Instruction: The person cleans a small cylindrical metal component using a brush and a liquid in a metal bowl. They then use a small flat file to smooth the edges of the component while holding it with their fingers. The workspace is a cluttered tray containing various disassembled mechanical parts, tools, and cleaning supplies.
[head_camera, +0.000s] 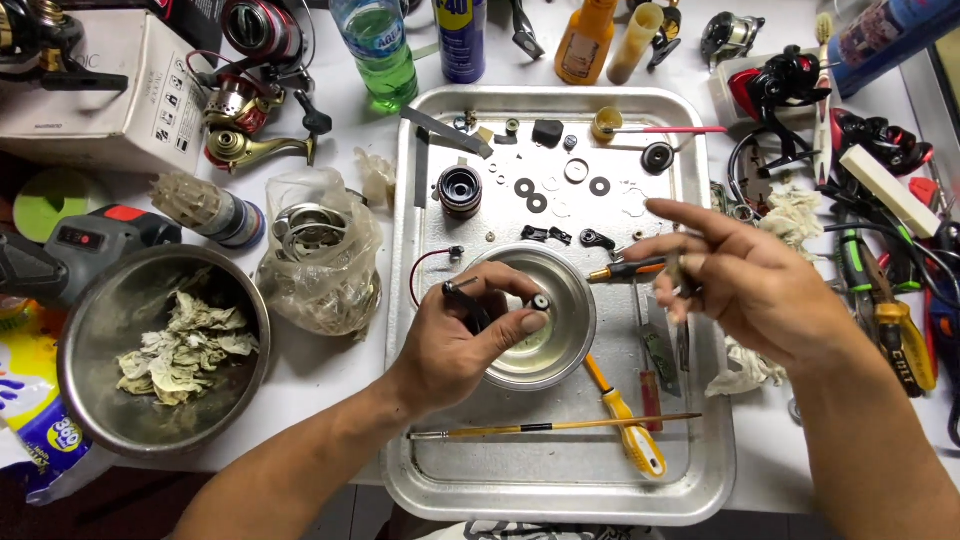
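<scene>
The left hand (462, 335) pinches a small dark part (541, 302) between thumb and fingertip, right over the near-left rim of the small steel bowl (575, 310), which stands in the middle of the tray (720, 470). The part is short, so its axis I cannot tell. The right hand (752, 280) hovers to the right of the bowl, fingers loosely spread and pointing left; whether it grips something thin is not clear. The left hand is the nearer one to the bowl.

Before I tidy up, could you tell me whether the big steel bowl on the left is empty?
No, the big bowl holds a heap of crumpled, dirty paper scraps.
</scene>
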